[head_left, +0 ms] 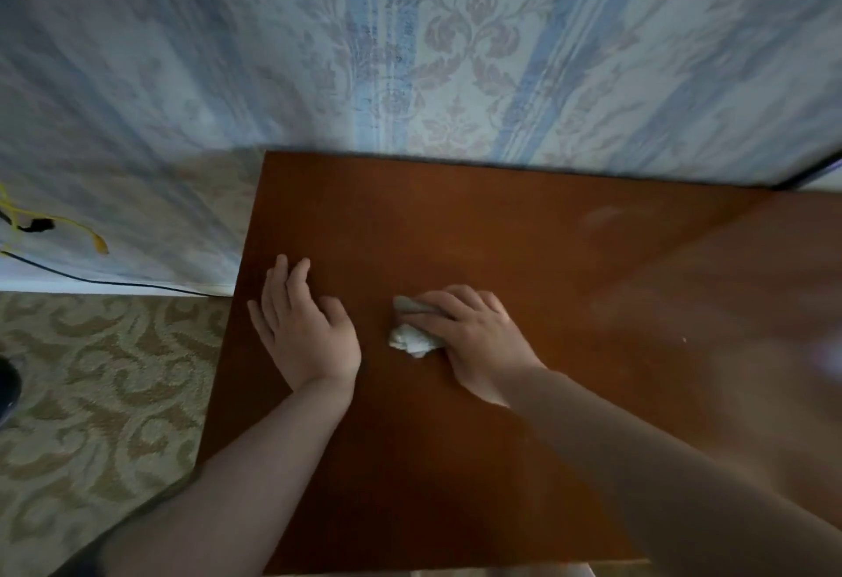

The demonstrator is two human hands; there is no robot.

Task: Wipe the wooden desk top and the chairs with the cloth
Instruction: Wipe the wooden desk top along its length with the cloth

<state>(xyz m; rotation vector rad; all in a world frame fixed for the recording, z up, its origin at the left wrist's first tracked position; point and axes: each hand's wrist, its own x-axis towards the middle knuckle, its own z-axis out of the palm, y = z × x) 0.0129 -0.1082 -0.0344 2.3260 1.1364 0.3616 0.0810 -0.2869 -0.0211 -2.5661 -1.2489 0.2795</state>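
Right hand (474, 335) grips the crumpled cloth (412, 339) on the wooden desk top (524, 248) (left hand (303, 325) lies flat beside it, fingers straight)

1 head camera looks steeply down, close over the desk top (501, 234).

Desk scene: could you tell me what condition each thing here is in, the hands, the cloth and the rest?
Left hand: flat on the desk, fingers straight, holding nothing.
Right hand: fingers curled over the cloth, pressing it to the desk.
Cloth: crumpled, partly under the right hand.
Wooden desk top: bare apart from hands and cloth, back edge against the wall.
Black cable: lying along the wall base.
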